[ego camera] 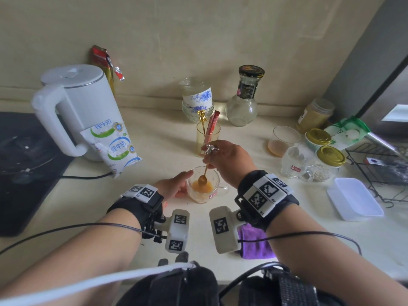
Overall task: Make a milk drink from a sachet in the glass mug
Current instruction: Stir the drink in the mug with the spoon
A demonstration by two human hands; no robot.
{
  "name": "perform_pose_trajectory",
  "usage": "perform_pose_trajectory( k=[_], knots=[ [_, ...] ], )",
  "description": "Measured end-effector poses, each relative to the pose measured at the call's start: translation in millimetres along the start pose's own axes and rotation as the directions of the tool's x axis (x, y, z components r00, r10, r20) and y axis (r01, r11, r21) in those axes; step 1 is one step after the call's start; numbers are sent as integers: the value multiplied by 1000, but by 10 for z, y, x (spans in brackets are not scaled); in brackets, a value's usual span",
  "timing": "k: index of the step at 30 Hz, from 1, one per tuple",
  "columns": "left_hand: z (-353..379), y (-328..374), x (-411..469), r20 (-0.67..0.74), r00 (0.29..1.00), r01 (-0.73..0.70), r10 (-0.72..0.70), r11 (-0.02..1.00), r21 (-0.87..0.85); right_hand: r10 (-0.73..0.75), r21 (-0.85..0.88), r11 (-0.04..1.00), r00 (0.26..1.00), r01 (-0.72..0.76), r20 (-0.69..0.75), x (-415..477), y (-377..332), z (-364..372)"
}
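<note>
Our left hand [175, 186] grips the near clear glass mug [202, 197] to steady it while our right hand [228, 161] pinches a slim gold metal spoon [204, 172], stirring.

Home kitchen counter: white kettle [85, 107], milk pouches [114, 149], lidded jars [326, 160], induction hob [24, 164]

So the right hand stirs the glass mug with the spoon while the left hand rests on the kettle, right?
Not quite: the head view shows the left hand holding the side of the glass mug, away from the kettle. The right hand does stir it with the spoon.
</note>
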State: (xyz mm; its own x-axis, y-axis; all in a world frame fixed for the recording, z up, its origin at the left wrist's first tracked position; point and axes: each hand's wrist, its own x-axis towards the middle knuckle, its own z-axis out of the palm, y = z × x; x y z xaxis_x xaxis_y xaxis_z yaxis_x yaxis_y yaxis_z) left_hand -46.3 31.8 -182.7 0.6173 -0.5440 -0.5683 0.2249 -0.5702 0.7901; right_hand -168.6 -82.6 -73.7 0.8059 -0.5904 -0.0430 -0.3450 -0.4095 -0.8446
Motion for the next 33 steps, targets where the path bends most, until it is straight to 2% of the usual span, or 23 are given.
perform_pose_trajectory(
  k=[5, 7, 12, 19, 23, 27, 33],
  knots=[
    [18, -22, -6, 4, 1000, -2, 2, 1000, -14, -25, -52, 998, 996, 30, 84, -33, 14, 53],
    [26, -18, -19, 7, 1000, 14, -14, 1000, -15, -44, -98, 994, 997, 50, 60, -47, 37, 52],
    [33, 8, -44, 14, 1000, 7, -7, 1000, -22, -69, -87, 994, 997, 67, -24, -24, 35, 13],
    [25, -6, -52, 17, 1000, 20, -20, 999, -36, -32, -46, 999, 999, 30, -34, -16, 31, 30],
    [22, 12, -52, 18, 1000, 19, -18, 999, -39, -13, 28, 1000, 998, 12, 56, -32, 6, 45],
    [4, 14, -24, 28, 998, 56, -56, 998, -7, -38, -21, 999, 987, 42, 157, -64, 19, 83],
    [-34, 9, 42, 22, 996, 87, -88, 996, 15, -76, -55, 996, 997, 75, 0, -44, 41, 56]
  ],
)
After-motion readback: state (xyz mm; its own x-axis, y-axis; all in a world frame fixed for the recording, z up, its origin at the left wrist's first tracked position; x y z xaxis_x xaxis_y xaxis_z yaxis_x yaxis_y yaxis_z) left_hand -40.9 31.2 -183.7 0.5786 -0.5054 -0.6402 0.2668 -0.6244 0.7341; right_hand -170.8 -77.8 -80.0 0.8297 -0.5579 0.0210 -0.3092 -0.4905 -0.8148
